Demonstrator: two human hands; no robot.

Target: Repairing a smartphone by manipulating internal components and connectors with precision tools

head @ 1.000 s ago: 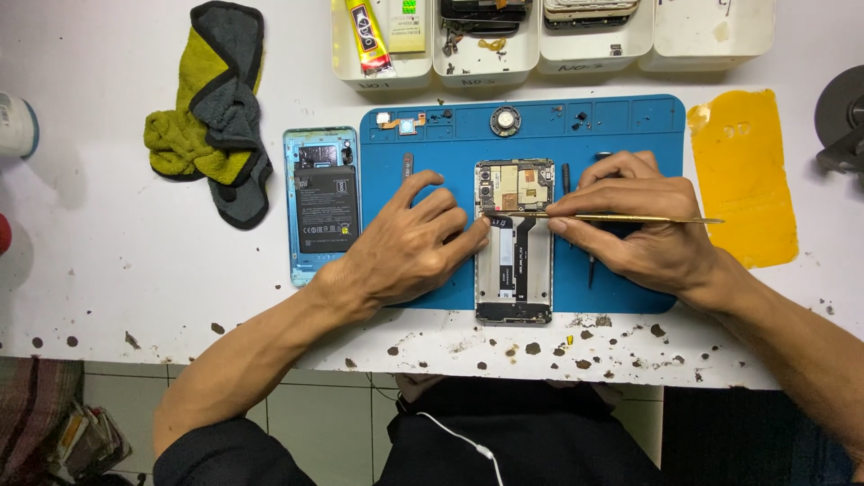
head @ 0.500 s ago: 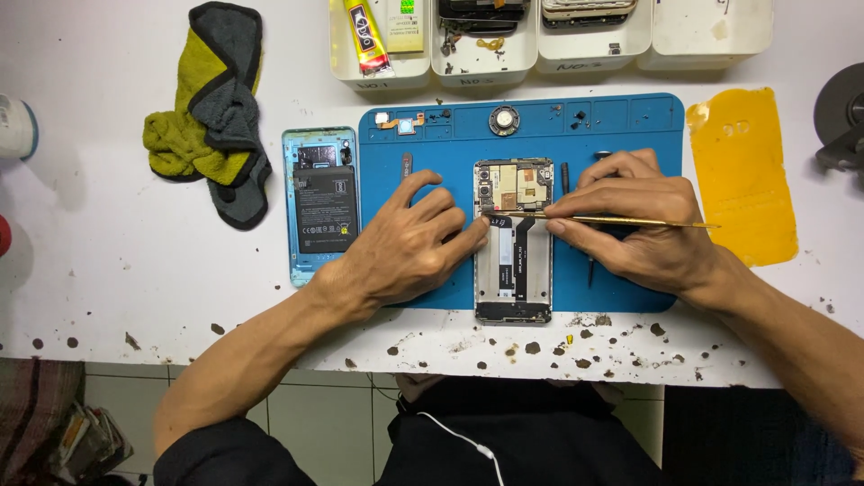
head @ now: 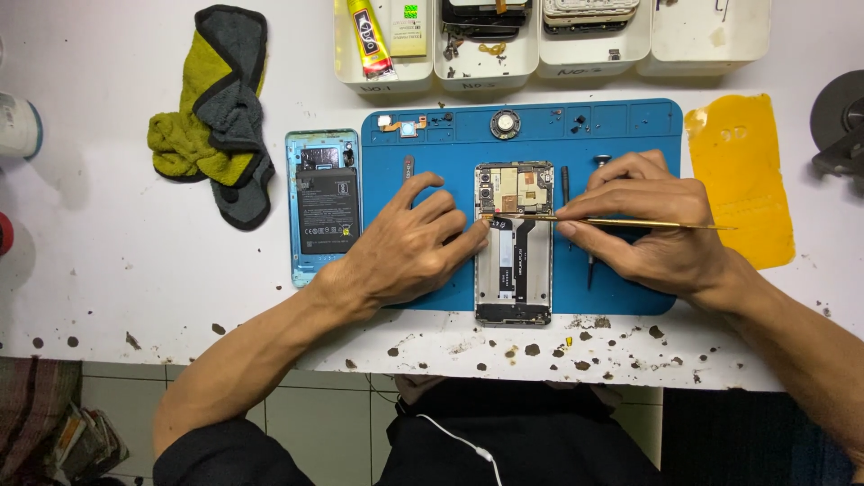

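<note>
Centre of frame: opened smartphone with bare circuit board and silver frame (head: 514, 243) lay on the blue silicone repair mat (head: 630, 126) on the white, speckled worktop (head: 108, 270). Left hand (head: 405, 247) rested flat on the mat, fingers released and spread, fingertips touching the phone's left edge. Right hand (head: 652, 225) had its fingers pinched on thin brass-coloured tweezers (head: 621, 220), held level, tip over the board just below the cameras. Left of the mat: light blue phone back shell with black battery (head: 322, 207). Upper left: crumpled yellow-and-grey cloth (head: 216, 117). Top: white plastic parts trays (head: 702, 36). Right: yellow sheet (head: 738, 171).
</note>
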